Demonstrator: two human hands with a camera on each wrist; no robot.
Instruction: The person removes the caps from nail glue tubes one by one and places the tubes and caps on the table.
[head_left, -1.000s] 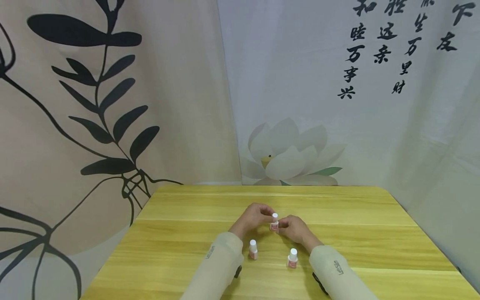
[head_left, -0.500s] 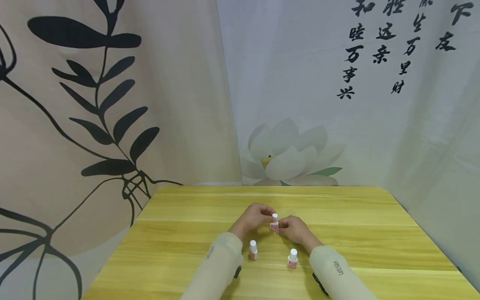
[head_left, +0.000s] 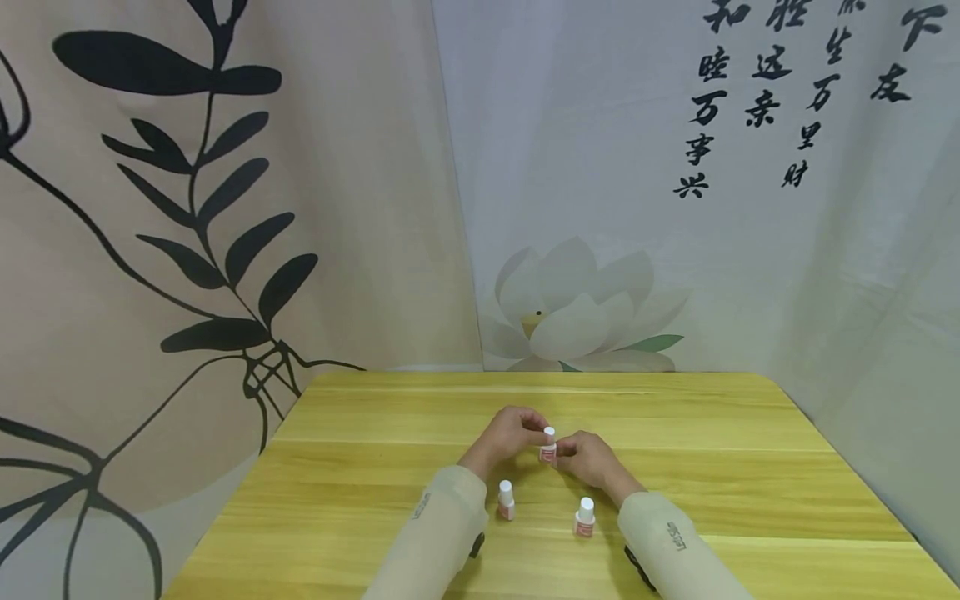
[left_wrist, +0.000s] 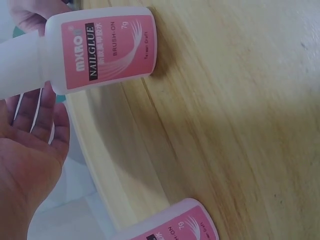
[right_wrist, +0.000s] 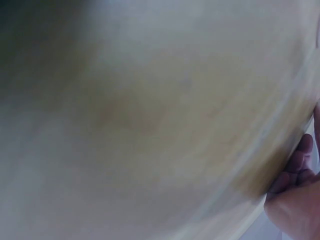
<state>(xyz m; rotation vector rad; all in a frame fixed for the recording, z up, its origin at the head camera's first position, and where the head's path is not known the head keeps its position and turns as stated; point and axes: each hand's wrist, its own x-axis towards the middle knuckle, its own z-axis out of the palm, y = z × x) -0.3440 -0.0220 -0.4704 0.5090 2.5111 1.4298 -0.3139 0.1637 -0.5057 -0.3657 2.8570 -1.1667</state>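
Three small white bottles with pink labels are on the table. The farthest nail glue bottle (head_left: 548,452) stands upright between both hands. My left hand (head_left: 512,435) pinches it around the cap from the left; my right hand (head_left: 592,460) has its fingertips at the lower body from the right. A second bottle (head_left: 506,501) stands close to the left forearm, and a third bottle (head_left: 585,517) sits left of the right sleeve. Up close in the left wrist view, a bottle (left_wrist: 107,50) reads "NAILGLUE". The right wrist view shows curled fingers (right_wrist: 297,162) at its edge, with no bottle visible.
The wooden table (head_left: 360,483) has a yellow grain and reaches back to a hanging cloth (head_left: 375,208) printed with leaves, a lotus and dark characters. Dark wrist devices (head_left: 477,544) sit under both pale sleeves, close to the two nearer bottles.
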